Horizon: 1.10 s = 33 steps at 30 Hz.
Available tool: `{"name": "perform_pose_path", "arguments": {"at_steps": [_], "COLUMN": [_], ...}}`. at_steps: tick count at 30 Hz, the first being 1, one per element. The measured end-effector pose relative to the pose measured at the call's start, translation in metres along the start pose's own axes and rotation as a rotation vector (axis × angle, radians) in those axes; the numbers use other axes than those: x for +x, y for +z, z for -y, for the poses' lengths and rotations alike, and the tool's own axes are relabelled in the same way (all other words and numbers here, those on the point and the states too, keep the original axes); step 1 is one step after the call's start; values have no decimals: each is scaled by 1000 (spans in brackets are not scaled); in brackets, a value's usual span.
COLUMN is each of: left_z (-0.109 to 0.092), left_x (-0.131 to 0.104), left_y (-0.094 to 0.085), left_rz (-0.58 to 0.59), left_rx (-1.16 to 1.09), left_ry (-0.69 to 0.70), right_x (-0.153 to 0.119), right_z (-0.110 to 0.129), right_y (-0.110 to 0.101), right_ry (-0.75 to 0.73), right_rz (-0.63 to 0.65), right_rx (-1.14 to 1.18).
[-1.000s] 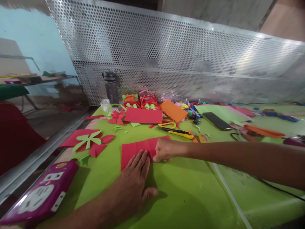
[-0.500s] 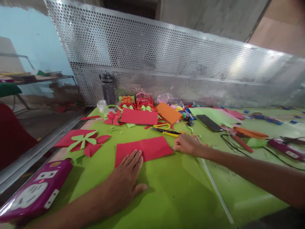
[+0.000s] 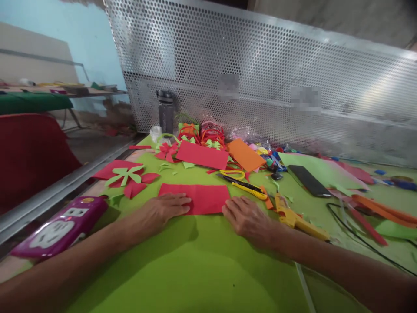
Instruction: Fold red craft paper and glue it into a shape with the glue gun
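A red rectangular sheet, perhaps craft foam, lies on the green tabletop in front of me. My left hand rests on its left part, with the fingers stretched out flat and pointing right. At the sheet's right edge is my right hand; its fingers are extended and slightly bent, and the fingertips touch the edge. Just beyond the right hand lie a yellow-handled cutter knife and yellow-handled scissors. A yellow glue gun sits beside the right forearm.
A purple power strip lies at left, below red and green cut-out shapes. Behind are another red sheet, an orange sheet, small decorated bags and a bottle. A phone and black cable are at right.
The red sheet now lies squarer to me. My left hand has turned and moved left along it. My right hand has gone from a closed fist to extended fingers at its right edge.
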<state>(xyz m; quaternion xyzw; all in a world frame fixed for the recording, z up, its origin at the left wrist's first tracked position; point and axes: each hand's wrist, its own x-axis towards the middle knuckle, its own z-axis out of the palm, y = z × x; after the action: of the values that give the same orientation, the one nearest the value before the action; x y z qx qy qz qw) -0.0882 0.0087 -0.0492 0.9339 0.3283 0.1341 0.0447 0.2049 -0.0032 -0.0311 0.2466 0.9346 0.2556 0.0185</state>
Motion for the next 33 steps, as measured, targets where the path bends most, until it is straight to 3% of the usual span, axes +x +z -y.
{"name": "perform_pose_path", "arguments": {"at_steps": [5,8,11,14,19,23,28,33], "left_z": [-16,-46,-77,-92,-86,-81,-86,-92], "left_x": [0,0,-1,-2,-6,-8,-6,-3], "left_y": [-6,-5,1,5,5,7,5,1], "left_rz": [-34,-96,-88,-54,-5,28,12,55], "left_rx": [138,201,169,141,90,73,126,97], "left_ry": [-66,-77,-40,-14,11,-26,-63,-86], "right_x": [1,0,0,-1,-4,-4,0,-2], "right_z": [6,18,31,37,33,29,32,35], "right_y": [-2,-16,-25,-25,-17,-13,-10,-10], "right_ry": [-21,-56,-116,-130,-1,58,103,85], "right_rz": [-37,-71,-104,-108,-64,-116,-199,-202], "right_rx": [45,107,173,300,558,693,743,735]}}
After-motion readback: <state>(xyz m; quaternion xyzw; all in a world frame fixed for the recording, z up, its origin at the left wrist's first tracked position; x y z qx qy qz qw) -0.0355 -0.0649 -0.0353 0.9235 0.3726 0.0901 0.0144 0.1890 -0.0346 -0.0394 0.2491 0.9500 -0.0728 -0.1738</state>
